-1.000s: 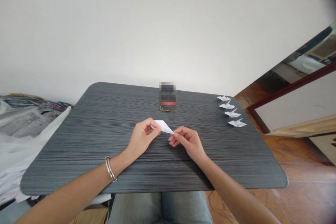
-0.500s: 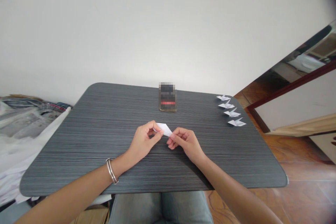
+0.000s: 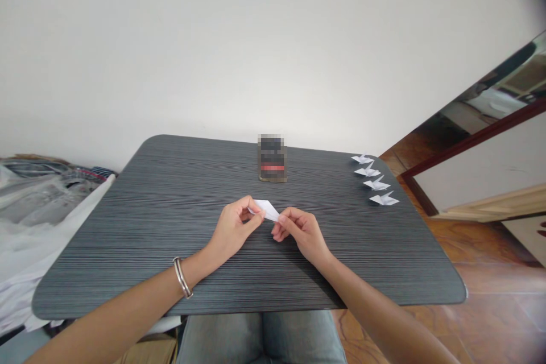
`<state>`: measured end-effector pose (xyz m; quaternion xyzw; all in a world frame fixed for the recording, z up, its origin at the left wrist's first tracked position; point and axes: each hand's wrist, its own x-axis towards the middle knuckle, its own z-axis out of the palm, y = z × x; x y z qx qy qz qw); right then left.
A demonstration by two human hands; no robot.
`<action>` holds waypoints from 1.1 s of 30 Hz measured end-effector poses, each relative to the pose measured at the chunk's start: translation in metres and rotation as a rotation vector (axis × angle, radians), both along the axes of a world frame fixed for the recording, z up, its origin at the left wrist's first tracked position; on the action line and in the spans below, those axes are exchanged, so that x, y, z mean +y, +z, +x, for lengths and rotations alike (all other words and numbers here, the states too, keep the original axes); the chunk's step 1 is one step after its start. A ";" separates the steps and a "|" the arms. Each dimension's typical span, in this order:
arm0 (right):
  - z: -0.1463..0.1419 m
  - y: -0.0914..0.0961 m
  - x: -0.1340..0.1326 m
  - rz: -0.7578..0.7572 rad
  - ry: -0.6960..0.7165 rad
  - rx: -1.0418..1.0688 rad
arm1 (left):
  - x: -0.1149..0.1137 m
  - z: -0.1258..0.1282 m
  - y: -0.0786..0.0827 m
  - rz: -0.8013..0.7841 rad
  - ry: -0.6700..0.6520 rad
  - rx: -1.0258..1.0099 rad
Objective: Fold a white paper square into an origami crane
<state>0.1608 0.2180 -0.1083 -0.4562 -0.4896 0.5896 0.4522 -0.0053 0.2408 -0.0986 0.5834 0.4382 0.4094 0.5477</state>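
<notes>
A small folded white paper (image 3: 268,208) is held just above the middle of the dark grey table (image 3: 149,227). My left hand (image 3: 232,228) pinches its left end between thumb and fingers. At the paper's right tip, my right hand (image 3: 298,230) pinches it with curled fingers. A metal bangle (image 3: 182,277) sits on my left wrist. Both hands are closed on the paper and almost touch each other.
Several finished white paper cranes (image 3: 375,179) stand in a row at the table's far right edge. A dark phone (image 3: 272,159) leans upright at the table's far middle. Bags and cloth (image 3: 38,193) are piled left of the table; wooden floor (image 3: 490,296) lies to the right.
My hands have drawn closer together along the paper, so less of it shows between them. The cranes and the phone have not moved.
</notes>
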 end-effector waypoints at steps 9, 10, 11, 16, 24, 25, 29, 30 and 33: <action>-0.003 0.000 0.000 -0.013 0.005 -0.034 | -0.002 0.001 -0.004 0.033 -0.003 0.050; -0.003 0.000 0.000 -0.022 0.008 -0.022 | -0.002 0.001 -0.004 0.031 -0.002 0.049; -0.003 0.001 -0.001 -0.028 0.008 -0.012 | -0.002 0.001 -0.004 0.028 -0.001 0.048; -0.004 0.002 -0.001 -0.019 -0.007 -0.016 | -0.002 0.002 -0.004 0.003 -0.007 0.023; -0.005 -0.002 -0.002 -0.011 0.002 -0.037 | -0.001 0.003 -0.003 -0.024 -0.063 0.001; -0.005 -0.002 -0.002 -0.007 0.000 -0.039 | -0.002 0.004 -0.002 -0.030 -0.071 -0.005; -0.004 0.000 -0.002 -0.004 -0.013 -0.017 | -0.003 0.004 0.001 -0.065 -0.062 -0.090; -0.004 0.000 -0.002 -0.004 -0.017 -0.011 | -0.003 0.004 0.001 -0.073 -0.062 -0.122; -0.003 0.000 -0.002 -0.003 -0.024 0.001 | -0.004 0.004 0.002 -0.083 -0.081 -0.193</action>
